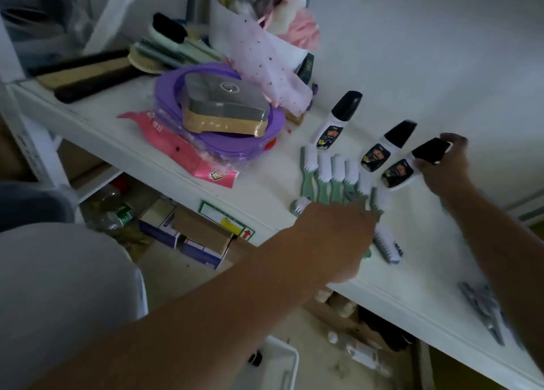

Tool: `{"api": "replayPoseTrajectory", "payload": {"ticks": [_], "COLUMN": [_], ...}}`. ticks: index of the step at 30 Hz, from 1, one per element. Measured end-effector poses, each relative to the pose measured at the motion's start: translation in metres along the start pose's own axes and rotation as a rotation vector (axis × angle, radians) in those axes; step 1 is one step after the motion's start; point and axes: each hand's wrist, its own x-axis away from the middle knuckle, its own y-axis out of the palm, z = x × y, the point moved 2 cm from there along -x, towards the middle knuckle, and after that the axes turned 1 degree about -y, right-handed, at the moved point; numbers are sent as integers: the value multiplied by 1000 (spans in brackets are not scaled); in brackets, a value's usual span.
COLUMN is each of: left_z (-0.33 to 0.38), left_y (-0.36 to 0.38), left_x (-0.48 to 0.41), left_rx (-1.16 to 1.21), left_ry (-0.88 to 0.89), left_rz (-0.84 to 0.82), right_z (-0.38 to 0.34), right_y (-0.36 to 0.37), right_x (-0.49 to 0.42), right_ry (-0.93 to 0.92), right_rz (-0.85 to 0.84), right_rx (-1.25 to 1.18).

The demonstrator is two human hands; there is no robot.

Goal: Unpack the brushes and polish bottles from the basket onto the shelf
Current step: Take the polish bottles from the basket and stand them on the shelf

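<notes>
Right hand (443, 170) is pinching a polish bottle (397, 173) by its cap on the white shelf (262, 186); left hand (338, 230) is covering green brushes (335, 185), grip indiscernible.

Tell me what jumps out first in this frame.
Three black-capped polish bottles sit on the white shelf; the right hand pinches the cap of the rightmost bottle. Nearer the camera, the left hand covers the handles of a row of green brushes. A purple plastic stack sits to their left.
</notes>
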Motion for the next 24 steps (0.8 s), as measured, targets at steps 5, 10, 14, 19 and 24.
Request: {"api": "replayPoseTrajectory", "payload": {"ticks": [5,10,14,19,24], "left_z": [-11,-15,-12,-12,-11], "left_y": [-10,-11,-13,-15,-2], "left_x": [1,8,21,43,68], "left_rx": [91,52,52,45,51], "left_ry": [29,10,38,53,76], "left_rz": [200,154,91,81,135], "right_z": [7,3,2,-21,-67], "right_y": [18,-4,-26,-47,-55], "right_x": [-3,8,41,114,201], "right_ry": [42,78,107,94,18], "right_rz": [1,-77,-184,-250,-182], "right_rx": [10,-31,101,112,118]}}
